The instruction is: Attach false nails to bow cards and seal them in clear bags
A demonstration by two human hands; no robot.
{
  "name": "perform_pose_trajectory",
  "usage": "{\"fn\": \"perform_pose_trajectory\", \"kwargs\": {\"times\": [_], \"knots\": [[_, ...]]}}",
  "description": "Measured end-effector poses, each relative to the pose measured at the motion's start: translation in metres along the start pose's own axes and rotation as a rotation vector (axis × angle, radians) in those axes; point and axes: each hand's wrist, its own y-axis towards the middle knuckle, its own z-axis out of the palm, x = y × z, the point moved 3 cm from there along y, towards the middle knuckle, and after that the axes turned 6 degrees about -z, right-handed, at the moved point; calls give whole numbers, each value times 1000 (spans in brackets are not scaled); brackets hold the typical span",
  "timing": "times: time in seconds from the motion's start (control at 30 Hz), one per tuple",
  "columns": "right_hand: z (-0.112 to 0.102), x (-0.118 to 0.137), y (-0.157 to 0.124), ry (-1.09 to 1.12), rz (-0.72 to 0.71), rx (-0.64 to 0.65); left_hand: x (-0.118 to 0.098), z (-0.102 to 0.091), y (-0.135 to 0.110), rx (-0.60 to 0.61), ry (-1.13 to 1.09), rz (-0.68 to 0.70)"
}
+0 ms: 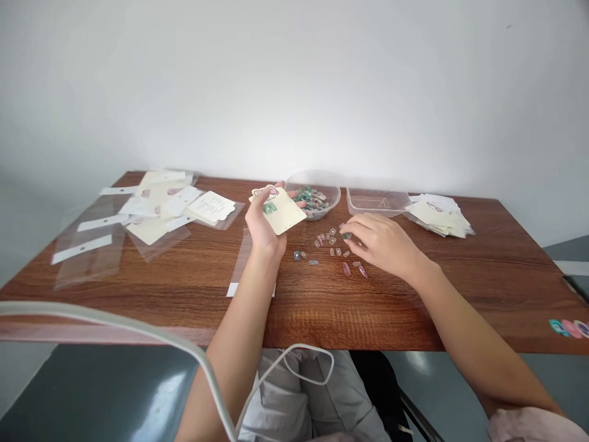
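Observation:
My left hand [265, 230] grips a cream card [288, 215] with a pink print at its top and a few green pieces on its face; the thumb presses on the card. My right hand [380, 239] is over the table with its fingertips pinched on a small dark green press-on nail [346, 236]. Beneath and beside those fingers lie several loose press-on nails [332, 240], clear, pink and bluish. Behind the left hand stands a clear round bowl [335, 199] holding many green and clear nails. An unfilled clear bag [242, 258] lies partly under my left forearm.
Bagged cream cards [159, 199] are spread on the left of the wooden table [184, 294]. A clear rectangular tray [377, 201] and a stack of cards [439, 215] sit at the back right. A white cable [138, 325] crosses the front left. Round stickers [571, 328] are at the right edge.

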Motion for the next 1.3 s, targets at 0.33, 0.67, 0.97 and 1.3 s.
{"fn": "perform_pose_trajectory", "kwargs": {"times": [0.33, 0.67, 0.97, 1.3], "knots": [[21, -23, -21, -116, 100, 115, 10, 8, -6, 26, 134, -16], [22, -33, -26, -16, 151, 153, 17, 17, -13, 37, 175, -32], [15, -45, -32, 42, 235, 141, 22, 22, -18, 107, 208, -87], [17, -43, -33, 46, 214, 95, 32, 26, -24, 217, 245, -197]]}}
